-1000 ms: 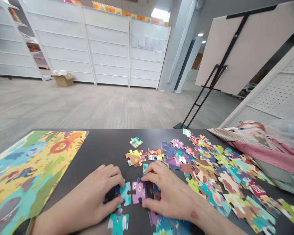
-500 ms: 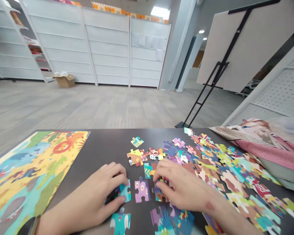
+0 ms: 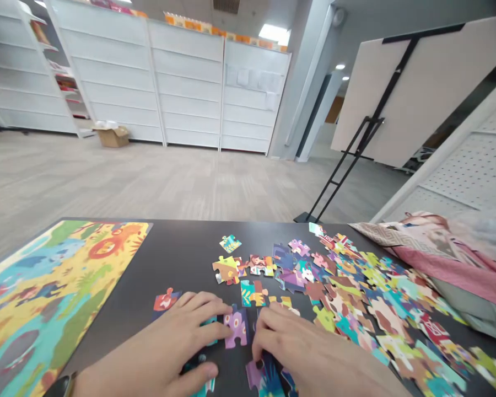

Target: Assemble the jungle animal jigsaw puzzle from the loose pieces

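Observation:
My left hand (image 3: 194,336) lies over several puzzle pieces with its fingers spread. Its index fingertip touches a purple puzzle piece with eye shapes (image 3: 236,328), and its thumb rests on a teal piece low in the view. Just beyond the knuckles is a red and dark blue piece (image 3: 165,300). My right hand (image 3: 289,342) is closed, its bent fingertips down on a purple and blue puzzle piece (image 3: 268,379) whose upper part they hide. A teal and orange piece (image 3: 253,293) lies beyond, between the two hands.
Loose puzzle pieces (image 3: 355,286) spread over the right side of the black table (image 3: 182,248). A colourful picture sheet (image 3: 66,286) lies at the left. Behind the pile at the right are a pink and patterned fabric bag (image 3: 450,248) and an easel (image 3: 355,149).
My left hand has shifted right onto the purple piece, uncovering the red and dark blue one. The right hand has come nearer to me, onto the purple and blue piece. The view has tilted up slightly.

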The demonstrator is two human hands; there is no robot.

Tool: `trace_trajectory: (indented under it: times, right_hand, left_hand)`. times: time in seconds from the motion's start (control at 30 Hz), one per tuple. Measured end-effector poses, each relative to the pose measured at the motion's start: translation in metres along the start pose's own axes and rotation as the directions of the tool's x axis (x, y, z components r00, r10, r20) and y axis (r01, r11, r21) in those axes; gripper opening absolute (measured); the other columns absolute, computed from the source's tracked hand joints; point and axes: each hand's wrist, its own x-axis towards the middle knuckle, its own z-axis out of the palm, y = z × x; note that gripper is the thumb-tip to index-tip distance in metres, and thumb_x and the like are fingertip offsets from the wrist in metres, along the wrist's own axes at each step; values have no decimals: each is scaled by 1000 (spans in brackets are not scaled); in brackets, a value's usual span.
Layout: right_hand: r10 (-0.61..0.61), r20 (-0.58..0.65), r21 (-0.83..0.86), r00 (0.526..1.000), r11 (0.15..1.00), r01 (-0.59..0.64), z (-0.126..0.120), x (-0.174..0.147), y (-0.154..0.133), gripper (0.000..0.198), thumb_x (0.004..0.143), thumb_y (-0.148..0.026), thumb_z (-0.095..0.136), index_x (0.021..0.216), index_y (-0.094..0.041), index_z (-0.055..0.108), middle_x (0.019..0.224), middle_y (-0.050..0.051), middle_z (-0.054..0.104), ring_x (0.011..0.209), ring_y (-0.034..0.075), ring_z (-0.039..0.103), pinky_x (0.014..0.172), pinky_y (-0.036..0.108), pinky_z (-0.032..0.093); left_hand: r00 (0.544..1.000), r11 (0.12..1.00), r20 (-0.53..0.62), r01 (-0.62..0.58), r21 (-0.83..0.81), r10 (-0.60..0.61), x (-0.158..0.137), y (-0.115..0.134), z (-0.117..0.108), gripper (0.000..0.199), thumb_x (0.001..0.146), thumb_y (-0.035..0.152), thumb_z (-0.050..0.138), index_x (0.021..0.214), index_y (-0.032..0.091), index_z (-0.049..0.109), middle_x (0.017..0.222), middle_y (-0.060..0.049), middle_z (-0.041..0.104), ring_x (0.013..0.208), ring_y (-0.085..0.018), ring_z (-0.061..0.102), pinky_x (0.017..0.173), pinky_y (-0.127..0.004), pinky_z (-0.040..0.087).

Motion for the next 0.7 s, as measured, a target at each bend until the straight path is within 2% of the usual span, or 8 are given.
trace_trajectory:
  times: [0.13, 0.27, 0.43, 0.63, 0.7]
  right_hand:
    - [-48, 2, 5, 999, 999, 48, -2, 4, -2, 29, 78, -8, 70, 104, -21, 68, 111, 3, 67, 104, 21, 63, 88, 30, 49]
    - [-91, -19, 13, 996, 996, 91, 2, 8, -4, 36, 75, -9, 73, 108, -20, 64, 118, 5, 68, 110, 23, 62, 97, 32, 47]
    - [-101, -52, 43, 994, 994, 103, 7, 7, -7, 37, 72, -7, 75, 104, -22, 66, 112, 2, 70, 103, 20, 64, 92, 28, 48]
    - [-176, -72, 68, 982, 981, 181, 16, 7, -8, 33, 82, -5, 69, 107, -26, 70, 121, 0, 73, 117, 20, 64, 104, 30, 46]
    - [-172, -86, 80, 981, 981, 179, 14, 6, -7, 34, 82, -10, 72, 112, -27, 70, 122, 1, 72, 116, 20, 65, 102, 30, 48]
  left_hand:
    - [1000, 1000, 12, 5, 5, -5, -2, -2, 3, 69, 91, 15, 61, 149, 48, 41, 149, 3, 51, 138, -29, 47, 118, -52, 41]
    - [1000, 1000, -6, -4, 2, 4, -2, 0, 2, 69, 90, 14, 62, 148, 46, 44, 148, 2, 52, 137, -29, 48, 117, -50, 42]
    - [1000, 1000, -26, -7, 5, 7, -1, 2, 1, 68, 89, 12, 62, 146, 44, 46, 147, 1, 53, 135, -28, 49, 116, -50, 43]
    - [1000, 1000, -14, 18, 14, -18, -2, -1, 3, 65, 90, 16, 62, 146, 45, 46, 155, -1, 47, 141, -32, 45, 116, -56, 43]
    - [999, 999, -8, 31, 17, -31, -3, -1, 3, 63, 91, 16, 61, 145, 45, 47, 155, -1, 47, 141, -32, 44, 116, -56, 43]
